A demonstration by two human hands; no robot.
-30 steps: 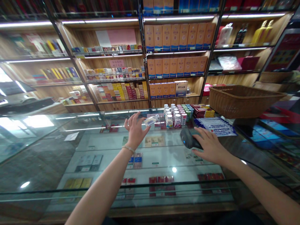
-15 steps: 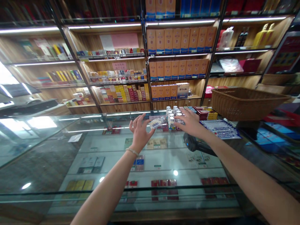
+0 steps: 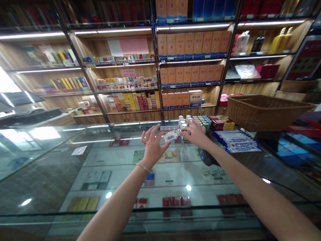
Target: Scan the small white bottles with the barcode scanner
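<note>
My left hand [image 3: 151,149] holds a small clear plastic box [image 3: 171,136] between thumb and fingertips, raised above the glass counter [image 3: 105,157]. My right hand [image 3: 196,134] has reached across and its fingertips touch the right end of the same box. Just behind both hands stands a cluster of small white-capped bottles [image 3: 184,122]. A dark handheld scanner [image 3: 205,157] lies on the glass under my right forearm, partly hidden by it.
A wicker basket [image 3: 263,112] stands at the right on the counter. Blue-and-white packets [image 3: 235,140] and red and green packs [image 3: 218,122] lie beside the bottles. Shelves of boxed goods [image 3: 190,47] fill the back wall. Cigarette packs show under the glass.
My right hand left the scanner, rose over the bottles, then came left to the small box in my left hand. My left hand stayed raised with the box.
</note>
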